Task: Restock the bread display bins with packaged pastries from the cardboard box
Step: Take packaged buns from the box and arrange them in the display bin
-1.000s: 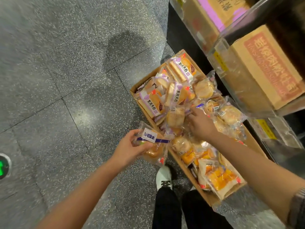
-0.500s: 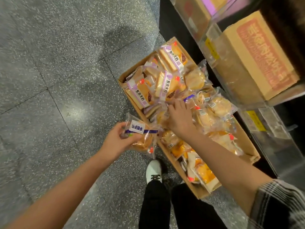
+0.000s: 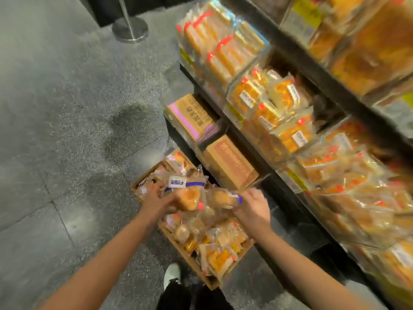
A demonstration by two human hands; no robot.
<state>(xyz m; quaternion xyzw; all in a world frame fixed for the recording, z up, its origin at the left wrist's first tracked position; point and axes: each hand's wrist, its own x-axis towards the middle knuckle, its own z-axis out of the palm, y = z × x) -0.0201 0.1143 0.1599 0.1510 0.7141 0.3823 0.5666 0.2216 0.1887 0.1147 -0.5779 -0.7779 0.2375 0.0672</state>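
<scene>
Left hand (image 3: 156, 201): a labelled pastry pack (image 3: 184, 193) is gripped above the cardboard box (image 3: 190, 262).
Right hand (image 3: 253, 208): a second pastry pack (image 3: 223, 199) is gripped above the same box.

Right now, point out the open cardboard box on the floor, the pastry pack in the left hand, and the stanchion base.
cardboard box (image 3: 192, 268), head view, near-left outer wall.
pastry pack (image 3: 187, 199), head view, bun inside the wrapper.
left hand (image 3: 155, 201), head view, back of hand.
stanchion base (image 3: 130, 30), head view, round metal disc.
</scene>
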